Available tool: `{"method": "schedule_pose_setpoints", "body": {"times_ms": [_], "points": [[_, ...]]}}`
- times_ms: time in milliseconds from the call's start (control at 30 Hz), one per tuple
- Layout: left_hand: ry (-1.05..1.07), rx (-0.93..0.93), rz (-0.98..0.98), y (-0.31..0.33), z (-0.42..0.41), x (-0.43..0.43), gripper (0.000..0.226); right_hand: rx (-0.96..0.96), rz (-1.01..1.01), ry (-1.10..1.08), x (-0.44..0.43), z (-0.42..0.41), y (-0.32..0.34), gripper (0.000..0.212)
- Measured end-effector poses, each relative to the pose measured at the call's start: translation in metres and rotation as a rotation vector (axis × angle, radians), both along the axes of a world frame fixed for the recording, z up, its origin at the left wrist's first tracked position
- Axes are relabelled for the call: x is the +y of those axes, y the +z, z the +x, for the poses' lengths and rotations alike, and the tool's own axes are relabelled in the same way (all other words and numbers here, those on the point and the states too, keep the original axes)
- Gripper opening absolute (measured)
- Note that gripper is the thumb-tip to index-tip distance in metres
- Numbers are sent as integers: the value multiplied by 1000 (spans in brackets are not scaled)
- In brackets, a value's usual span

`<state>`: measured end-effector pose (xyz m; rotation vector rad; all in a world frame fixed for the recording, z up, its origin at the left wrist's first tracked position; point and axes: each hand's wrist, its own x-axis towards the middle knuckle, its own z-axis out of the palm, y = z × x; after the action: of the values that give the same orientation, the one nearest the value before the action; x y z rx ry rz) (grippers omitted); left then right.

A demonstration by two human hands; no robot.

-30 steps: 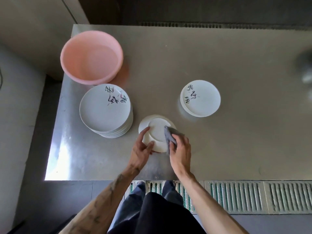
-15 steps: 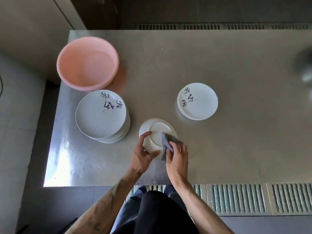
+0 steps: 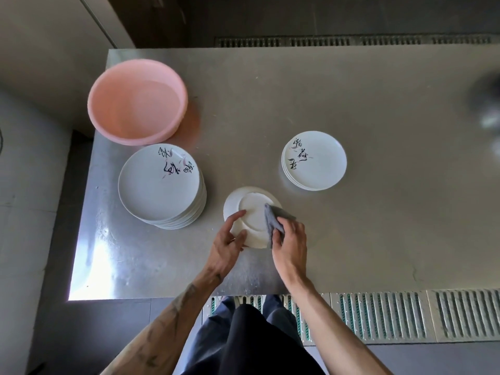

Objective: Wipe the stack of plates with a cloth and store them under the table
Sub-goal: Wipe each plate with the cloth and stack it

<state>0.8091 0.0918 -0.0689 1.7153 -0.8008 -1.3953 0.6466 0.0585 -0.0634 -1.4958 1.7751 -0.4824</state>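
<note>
Plate [image 3: 251, 212], round, of white glazed ceramic, is turned underside up so its raised foot ring shows. It is over the brushed steel table [image 3: 365, 239], close to the near edge; whether it rests on the metal I cannot tell. The left hand [image 3: 227, 247] grips the plate's left rim, with the fingers [image 3: 236, 217] laid across the back and the thumb clamped at the edge. The right hand [image 3: 290, 247] has its fingers curled tight round a crumpled grey cloth [image 3: 273, 220], which is pressed to the plate's right side.

Just left of the plate stands a tall stack [image 3: 158, 185] of wider white plates, the top one smooth, with black brush lettering. Right of the plate and farther back sits a short stack [image 3: 315, 161] of small plates with similar lettering. Far left and beyond the plate is a round pink plastic basin [image 3: 135, 104]. Nearer the person than the plate, slotted metal grating [image 3: 378, 315] covers the floor.
</note>
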Motion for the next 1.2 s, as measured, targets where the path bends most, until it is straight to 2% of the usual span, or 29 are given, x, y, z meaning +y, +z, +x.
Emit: {"method": "schedule_pose_setpoints", "body": {"times_ms": [167, 300, 400, 500, 633, 867, 967, 1067, 1200], "points": [[6, 67, 10, 2, -7, 2, 55, -22, -59, 80, 32, 20, 11, 27], [88, 93, 34, 2, -5, 3, 34, 12, -23, 88, 3, 6, 5, 26], [102, 31, -4, 3, -7, -2, 19, 17, -5, 62, 3, 11, 7, 26], [49, -2, -31, 1, -9, -1, 24, -31, -49, 89, 27, 20, 9, 31], [11, 59, -8, 5, -7, 0, 48, -15, -6, 64, 2, 4, 4, 27], [118, 87, -25, 4, -15, 0, 35, 34, -54, 164, 25, 15, 16, 29], [145, 100, -3, 3, -14, 3, 37, 39, 2, 130, 5, 6, 11, 28], [79, 27, -1, 3, -10, 0, 36, 32, 7, 60, -2, 3, 10, 26], [-10, -16, -1, 3, -7, -2, 49, -15, -41, 100, 31, 18, 17, 30]]}}
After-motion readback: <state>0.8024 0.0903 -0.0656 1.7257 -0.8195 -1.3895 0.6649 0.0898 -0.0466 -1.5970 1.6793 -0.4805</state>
